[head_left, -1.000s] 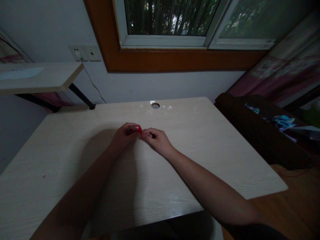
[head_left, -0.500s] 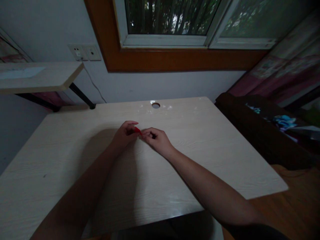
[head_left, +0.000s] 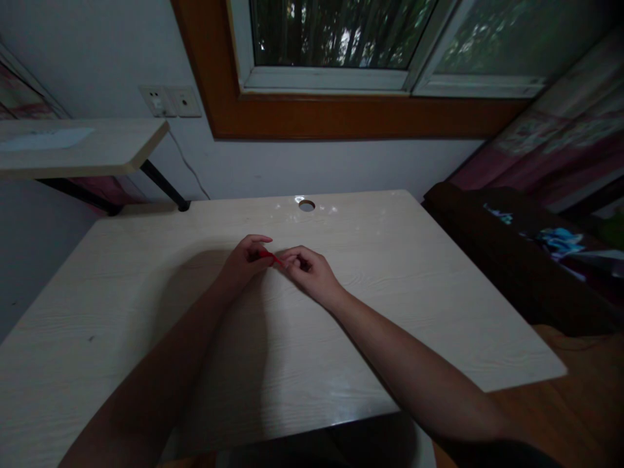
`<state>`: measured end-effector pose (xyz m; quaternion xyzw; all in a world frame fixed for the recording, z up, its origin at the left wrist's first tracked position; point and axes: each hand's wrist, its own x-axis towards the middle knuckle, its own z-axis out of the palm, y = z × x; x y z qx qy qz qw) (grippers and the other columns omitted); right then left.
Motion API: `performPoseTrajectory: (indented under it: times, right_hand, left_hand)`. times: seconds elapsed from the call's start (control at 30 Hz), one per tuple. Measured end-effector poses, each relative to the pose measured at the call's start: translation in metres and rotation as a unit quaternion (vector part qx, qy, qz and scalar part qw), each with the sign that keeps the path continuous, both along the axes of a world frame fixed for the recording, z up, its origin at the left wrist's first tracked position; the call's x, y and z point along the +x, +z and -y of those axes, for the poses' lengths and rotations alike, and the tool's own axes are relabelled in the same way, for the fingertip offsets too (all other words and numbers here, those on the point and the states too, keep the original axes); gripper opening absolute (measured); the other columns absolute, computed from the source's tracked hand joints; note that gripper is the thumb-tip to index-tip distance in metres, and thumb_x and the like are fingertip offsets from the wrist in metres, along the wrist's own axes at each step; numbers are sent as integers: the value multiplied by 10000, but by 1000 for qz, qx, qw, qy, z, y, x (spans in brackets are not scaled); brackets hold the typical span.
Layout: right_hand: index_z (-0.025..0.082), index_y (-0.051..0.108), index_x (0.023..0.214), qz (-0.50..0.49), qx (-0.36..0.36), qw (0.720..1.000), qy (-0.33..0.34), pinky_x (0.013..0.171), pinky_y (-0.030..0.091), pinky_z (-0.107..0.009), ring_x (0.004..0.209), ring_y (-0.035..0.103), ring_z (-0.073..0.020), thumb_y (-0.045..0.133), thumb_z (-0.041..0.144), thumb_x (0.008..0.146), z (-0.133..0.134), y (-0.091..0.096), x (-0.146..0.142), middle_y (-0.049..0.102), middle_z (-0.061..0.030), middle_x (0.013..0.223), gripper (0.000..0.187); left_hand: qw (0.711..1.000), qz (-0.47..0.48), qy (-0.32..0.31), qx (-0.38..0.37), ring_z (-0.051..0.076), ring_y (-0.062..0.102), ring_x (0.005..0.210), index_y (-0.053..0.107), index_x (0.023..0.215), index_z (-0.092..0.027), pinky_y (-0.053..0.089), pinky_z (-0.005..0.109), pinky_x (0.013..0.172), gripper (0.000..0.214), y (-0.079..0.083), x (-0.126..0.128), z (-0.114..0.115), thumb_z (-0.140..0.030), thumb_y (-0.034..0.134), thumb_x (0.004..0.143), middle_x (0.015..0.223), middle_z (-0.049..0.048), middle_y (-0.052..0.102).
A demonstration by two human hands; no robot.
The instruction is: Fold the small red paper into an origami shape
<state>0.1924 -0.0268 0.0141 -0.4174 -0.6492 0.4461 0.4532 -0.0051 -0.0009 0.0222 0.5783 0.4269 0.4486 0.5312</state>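
Between my two hands runs a small, thin red strip (head_left: 277, 260), narrow and slanting down to the right. It is too small to tell whether it is ribbon, paper or something stretchy. My left hand (head_left: 246, 259) pinches its left end between thumb and fingers, with the index finger raised above. The fingertips of my right hand (head_left: 311, 270) are closed on the other end. Both hands are low over the pale wood-grain table (head_left: 312, 351), near its middle. Fingers hide parts of the strip.
A round cable hole (head_left: 307, 205) is near the table's back edge. At the left rises a shelf (head_left: 73, 159) on black legs (head_left: 166, 185). Behind are wall sockets (head_left: 170, 102) with a cord and a window. Right of the table stands dark furniture (head_left: 478, 260) with blue cloth-like items.
My right hand has shifted slightly to the right, and the part of the red strip showing between the hands looks thinner and longer. The view has moved a little.
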Motion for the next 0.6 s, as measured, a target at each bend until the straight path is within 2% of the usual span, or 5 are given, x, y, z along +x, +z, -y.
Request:
performPoseTrajectory:
  times: [0.37, 0.43, 0.6]
  right_hand:
    - [208, 694, 1050, -19, -7, 1000, 18, 600, 441, -252, 635, 553, -122, 556, 301, 928, 0, -2, 2, 681, -19, 804, 207]
    - [216, 707, 1048, -4, 16, 1000, 12, 615, 451, -264, 647, 555, -129, 576, 287, 920, -1, -2, 3, 668, -20, 810, 197]
    - [264, 734, 995, 39, 112, 993, -3, 676, 470, -298, 728, 563, -149, 651, 258, 895, -3, -1, 3, 682, -53, 1003, 131]
  left_hand:
    - [999, 41, -6, -20, 125, 613, 682, 610, 1099, -208, 435, 239, 647, 414, -1, -1, 0, -230, 776, 721, 741, -38, 651]
    - [998, 52, -5, -25, 125, 610, 675, 612, 1096, -210, 435, 238, 645, 415, -2, -1, 0, -224, 775, 715, 733, -41, 647]
    - [998, 55, -15, -25, 130, 612, 672, 615, 1100, -218, 442, 244, 649, 439, -2, -1, -1, -223, 789, 697, 723, -43, 646]
